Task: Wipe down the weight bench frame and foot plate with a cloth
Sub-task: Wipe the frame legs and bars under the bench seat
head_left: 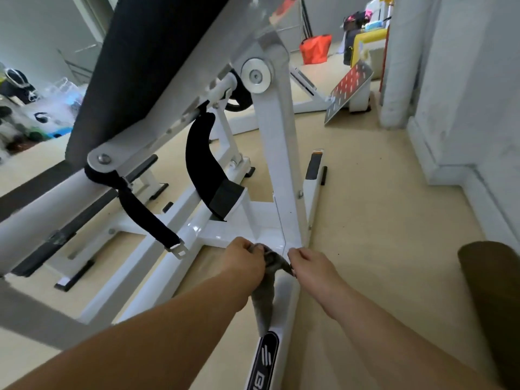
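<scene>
Head view: the left fingers [251, 247] are curled round the bunched top of one grey cloth [269, 260], and the right fingers [296, 253] are curled too, seeming to pinch the cloth's other edge, though blur hides the exact grip. The left hand [246, 258] and the right hand [312, 264] sit knuckles up, close together, with the cloth stretched between them. Both forearms are bare and reach forward and down from the bottom edge, the left one from the lower left, the right one from the lower right.

The cloth lies at the foot of the one white upright post [281, 164] of the bench frame [174, 266], touching the base rail there; its loose tail hangs down from the left hand over the rail toward the camera.

Left of the post hang one curved black pad [202, 164] and one black strap [149, 215] with a metal buckle. Above and left of the post is the dark bench cushion [140, 66]. Well beyond the post, to its right, stands one tilted perforated foot plate [349, 88], and behind that one orange bag [315, 49].
</scene>
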A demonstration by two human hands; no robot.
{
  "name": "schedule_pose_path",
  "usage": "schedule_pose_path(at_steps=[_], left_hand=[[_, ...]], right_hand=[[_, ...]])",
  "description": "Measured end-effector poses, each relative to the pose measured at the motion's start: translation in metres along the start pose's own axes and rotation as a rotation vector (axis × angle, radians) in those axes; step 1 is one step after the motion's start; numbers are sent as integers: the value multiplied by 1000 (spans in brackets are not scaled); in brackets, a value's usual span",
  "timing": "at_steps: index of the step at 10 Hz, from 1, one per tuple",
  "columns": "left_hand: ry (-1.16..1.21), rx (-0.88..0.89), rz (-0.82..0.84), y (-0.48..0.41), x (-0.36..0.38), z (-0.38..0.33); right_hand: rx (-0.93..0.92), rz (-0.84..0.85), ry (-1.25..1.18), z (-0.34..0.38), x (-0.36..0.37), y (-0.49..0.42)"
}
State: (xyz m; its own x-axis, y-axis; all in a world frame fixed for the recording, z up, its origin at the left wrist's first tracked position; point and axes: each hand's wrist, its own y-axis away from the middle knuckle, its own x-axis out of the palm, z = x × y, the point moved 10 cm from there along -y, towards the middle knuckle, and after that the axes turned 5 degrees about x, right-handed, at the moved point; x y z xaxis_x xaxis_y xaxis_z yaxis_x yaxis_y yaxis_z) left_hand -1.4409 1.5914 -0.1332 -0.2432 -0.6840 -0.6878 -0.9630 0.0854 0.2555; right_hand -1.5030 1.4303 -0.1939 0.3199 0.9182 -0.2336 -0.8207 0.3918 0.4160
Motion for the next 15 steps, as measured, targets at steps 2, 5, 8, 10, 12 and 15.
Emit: schedule_pose_path(at_steps=[2,5,8,10,12,15], left_hand=[[-218,70,20,-3,-21,-44],[225,-51,-1,-74,8,21],[775,29,-16,-135,59,-10],[852,-134,34,-150,105,-15],[1222,-501,128,-153,124,7],[516,-48,-136,-131,72,98]], right_hand=[[45,-87,-64,15,-24,-3],[-9,-195,-41,26,1,-40],[-151,-281,-98,42,1,-81],[-142,-228,-66,34,-13,-80],[-150,-114,-98,38,-9,-79],[-235,-199,72,34,-8,-78]])
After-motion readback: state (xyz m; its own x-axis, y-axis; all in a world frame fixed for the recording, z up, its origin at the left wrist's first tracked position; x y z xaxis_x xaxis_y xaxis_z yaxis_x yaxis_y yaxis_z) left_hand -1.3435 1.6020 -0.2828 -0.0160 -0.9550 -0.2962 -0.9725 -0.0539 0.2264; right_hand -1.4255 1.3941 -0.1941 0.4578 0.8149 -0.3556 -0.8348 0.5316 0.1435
